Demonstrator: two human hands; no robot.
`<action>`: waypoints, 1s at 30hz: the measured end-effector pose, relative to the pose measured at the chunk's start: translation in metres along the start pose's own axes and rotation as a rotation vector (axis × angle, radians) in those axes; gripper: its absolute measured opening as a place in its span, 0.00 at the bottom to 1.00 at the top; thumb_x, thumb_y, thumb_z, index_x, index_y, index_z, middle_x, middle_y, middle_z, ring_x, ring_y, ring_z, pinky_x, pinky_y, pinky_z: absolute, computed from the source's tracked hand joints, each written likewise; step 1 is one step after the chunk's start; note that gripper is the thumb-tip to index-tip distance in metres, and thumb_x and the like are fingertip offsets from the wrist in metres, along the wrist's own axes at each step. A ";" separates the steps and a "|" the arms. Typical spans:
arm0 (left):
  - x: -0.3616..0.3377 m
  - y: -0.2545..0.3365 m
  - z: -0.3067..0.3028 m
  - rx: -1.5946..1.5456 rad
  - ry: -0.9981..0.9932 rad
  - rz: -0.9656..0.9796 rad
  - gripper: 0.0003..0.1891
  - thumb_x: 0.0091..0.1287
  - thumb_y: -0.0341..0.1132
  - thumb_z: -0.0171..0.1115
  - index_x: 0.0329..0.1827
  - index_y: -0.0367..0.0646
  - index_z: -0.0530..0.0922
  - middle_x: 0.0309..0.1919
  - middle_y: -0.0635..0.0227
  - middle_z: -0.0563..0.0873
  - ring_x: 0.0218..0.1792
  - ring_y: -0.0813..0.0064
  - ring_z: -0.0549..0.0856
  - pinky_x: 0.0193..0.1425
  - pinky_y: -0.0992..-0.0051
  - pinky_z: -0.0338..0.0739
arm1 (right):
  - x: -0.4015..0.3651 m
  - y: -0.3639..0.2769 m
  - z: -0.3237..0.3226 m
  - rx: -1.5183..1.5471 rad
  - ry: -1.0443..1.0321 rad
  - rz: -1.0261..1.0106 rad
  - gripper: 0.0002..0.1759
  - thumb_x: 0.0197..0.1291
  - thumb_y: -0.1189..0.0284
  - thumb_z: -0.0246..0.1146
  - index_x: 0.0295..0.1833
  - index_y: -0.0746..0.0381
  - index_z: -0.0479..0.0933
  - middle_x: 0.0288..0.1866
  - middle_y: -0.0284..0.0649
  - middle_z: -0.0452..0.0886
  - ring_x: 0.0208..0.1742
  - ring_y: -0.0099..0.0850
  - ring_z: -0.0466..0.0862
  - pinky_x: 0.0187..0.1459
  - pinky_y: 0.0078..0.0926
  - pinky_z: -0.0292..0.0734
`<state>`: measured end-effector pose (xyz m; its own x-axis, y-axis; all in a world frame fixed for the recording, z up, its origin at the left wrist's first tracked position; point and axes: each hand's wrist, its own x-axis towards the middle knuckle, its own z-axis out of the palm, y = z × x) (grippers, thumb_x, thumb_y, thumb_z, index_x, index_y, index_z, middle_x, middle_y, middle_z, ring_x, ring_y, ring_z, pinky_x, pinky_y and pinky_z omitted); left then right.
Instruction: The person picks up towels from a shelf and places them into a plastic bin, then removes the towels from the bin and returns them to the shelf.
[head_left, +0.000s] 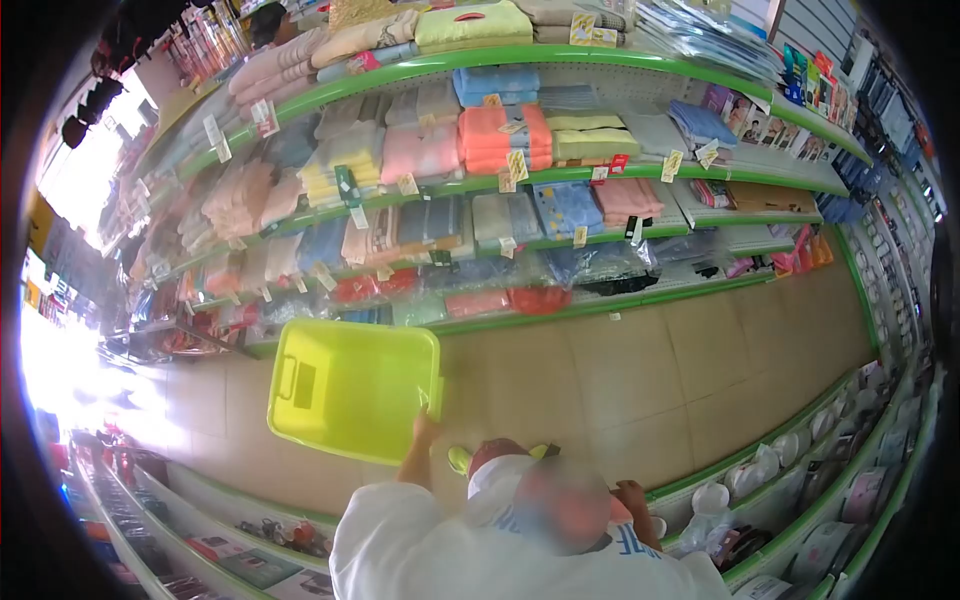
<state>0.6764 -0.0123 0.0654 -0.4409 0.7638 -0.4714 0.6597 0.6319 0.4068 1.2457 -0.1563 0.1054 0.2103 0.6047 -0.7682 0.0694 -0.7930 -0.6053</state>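
Observation:
Neither of my hands shows in the head view. Below me a person in a white shirt (420,545) crouches in a shop aisle. One of that person's hands (424,428) grips the rim of a lime-yellow plastic bin (350,385), which is tilted on its side over the tan floor. Their other hand (630,492) reaches toward the low shelf on the right. A red and yellow item (492,452) lies on the floor just in front of them.
Green-edged shelves (520,175) across the aisle hold folded towels and cloths with price tags. A low shelf (800,470) on the right carries bowls and packaged goods. Another low shelf (230,525) runs along the left. Bright glare fills the aisle's left end.

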 end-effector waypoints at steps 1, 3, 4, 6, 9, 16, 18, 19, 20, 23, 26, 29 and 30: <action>0.001 -0.004 -0.013 -0.029 -0.027 -0.028 0.41 0.51 0.33 0.70 0.71 0.48 0.63 0.56 0.52 0.81 0.57 0.54 0.81 0.59 0.64 0.77 | 0.002 -0.009 0.005 0.021 0.003 0.036 0.16 0.63 0.64 0.59 0.51 0.63 0.73 0.34 0.46 0.84 0.30 0.35 0.85 0.28 0.30 0.79; -0.001 -0.013 -0.040 -0.086 -0.082 -0.098 0.44 0.45 0.39 0.77 0.68 0.46 0.66 0.53 0.53 0.83 0.54 0.55 0.83 0.55 0.63 0.78 | 0.011 -0.014 0.014 0.056 0.000 0.115 0.17 0.64 0.63 0.58 0.51 0.63 0.73 0.35 0.46 0.84 0.30 0.34 0.85 0.28 0.30 0.79; 0.002 -0.024 -0.044 -0.037 -0.002 -0.052 0.38 0.46 0.37 0.75 0.64 0.46 0.70 0.48 0.53 0.85 0.52 0.55 0.84 0.54 0.63 0.79 | 0.015 -0.016 0.018 0.030 -0.009 0.107 0.17 0.63 0.63 0.59 0.51 0.64 0.73 0.35 0.47 0.84 0.31 0.35 0.85 0.30 0.31 0.80; 0.017 -0.049 -0.054 -0.018 0.058 -0.046 0.35 0.48 0.38 0.73 0.62 0.46 0.72 0.47 0.52 0.85 0.50 0.55 0.84 0.52 0.63 0.79 | 0.020 -0.029 0.033 -0.027 -0.033 0.091 0.18 0.63 0.63 0.59 0.51 0.65 0.74 0.37 0.47 0.84 0.33 0.35 0.85 0.33 0.32 0.81; 0.017 -0.056 -0.080 -0.016 -0.021 -0.063 0.29 0.52 0.31 0.65 0.62 0.47 0.73 0.50 0.52 0.84 0.53 0.54 0.83 0.55 0.64 0.78 | 0.036 -0.051 0.067 -0.103 -0.079 0.082 0.16 0.63 0.63 0.59 0.50 0.63 0.73 0.33 0.45 0.84 0.28 0.32 0.84 0.27 0.27 0.78; 0.036 -0.089 -0.068 -0.059 -0.143 -0.051 0.34 0.48 0.38 0.72 0.61 0.45 0.73 0.51 0.52 0.84 0.53 0.56 0.83 0.57 0.64 0.77 | 0.050 -0.131 0.199 -0.333 -0.269 -0.191 0.14 0.65 0.66 0.58 0.49 0.65 0.72 0.32 0.42 0.83 0.27 0.27 0.82 0.28 0.23 0.77; 0.034 -0.103 -0.069 -0.143 -0.160 0.052 0.35 0.47 0.41 0.75 0.61 0.43 0.73 0.52 0.52 0.83 0.53 0.56 0.83 0.56 0.64 0.77 | 0.035 -0.158 0.250 -0.375 -0.318 -0.244 0.14 0.64 0.66 0.58 0.49 0.64 0.73 0.32 0.41 0.83 0.29 0.27 0.82 0.29 0.23 0.78; 0.030 -0.108 -0.077 -0.190 -0.167 0.102 0.36 0.47 0.43 0.76 0.60 0.42 0.73 0.52 0.52 0.83 0.53 0.57 0.83 0.56 0.63 0.77 | 0.023 -0.172 0.275 -0.402 -0.351 -0.260 0.14 0.64 0.65 0.58 0.48 0.64 0.74 0.32 0.41 0.83 0.30 0.27 0.83 0.30 0.24 0.78; 0.027 -0.111 -0.095 -0.273 -0.187 0.100 0.34 0.49 0.43 0.75 0.60 0.42 0.74 0.52 0.52 0.83 0.53 0.56 0.83 0.56 0.63 0.77 | 0.014 -0.180 0.302 -0.409 -0.371 -0.275 0.15 0.64 0.65 0.58 0.50 0.64 0.74 0.33 0.40 0.83 0.31 0.27 0.83 0.31 0.24 0.78; 0.027 -0.151 -0.136 -0.407 -0.008 0.147 0.30 0.54 0.41 0.73 0.59 0.40 0.74 0.51 0.51 0.82 0.53 0.56 0.81 0.58 0.62 0.75 | 0.004 -0.183 0.379 -0.536 -0.535 -0.313 0.15 0.65 0.65 0.58 0.51 0.64 0.73 0.35 0.38 0.82 0.32 0.26 0.83 0.32 0.24 0.79; 0.038 -0.216 -0.203 -0.244 0.437 0.139 0.24 0.56 0.35 0.70 0.55 0.41 0.75 0.49 0.50 0.80 0.54 0.54 0.78 0.60 0.62 0.72 | -0.009 -0.172 0.453 -0.674 -0.673 -0.219 0.22 0.66 0.60 0.59 0.58 0.64 0.70 0.42 0.40 0.81 0.36 0.29 0.83 0.36 0.26 0.79; 0.037 -0.252 -0.289 -0.123 0.623 -0.146 0.26 0.54 0.32 0.67 0.57 0.42 0.72 0.54 0.49 0.76 0.57 0.50 0.73 0.63 0.60 0.69 | -0.039 -0.160 0.521 -0.585 -0.611 -0.173 0.24 0.66 0.59 0.59 0.57 0.66 0.67 0.47 0.42 0.80 0.33 0.31 0.84 0.35 0.28 0.81; 0.043 -0.268 -0.310 -0.064 0.672 -0.216 0.27 0.54 0.31 0.67 0.59 0.41 0.70 0.56 0.49 0.74 0.59 0.49 0.72 0.64 0.59 0.68 | -0.045 -0.158 0.539 -0.550 -0.612 -0.148 0.26 0.66 0.57 0.59 0.57 0.67 0.65 0.49 0.43 0.79 0.33 0.31 0.84 0.35 0.28 0.82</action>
<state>0.2922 -0.1081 0.1787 -0.8515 0.5236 0.0301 0.4874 0.7689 0.4138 0.6999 -0.0178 0.1230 -0.3937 0.5130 -0.7628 0.5543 -0.5294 -0.6422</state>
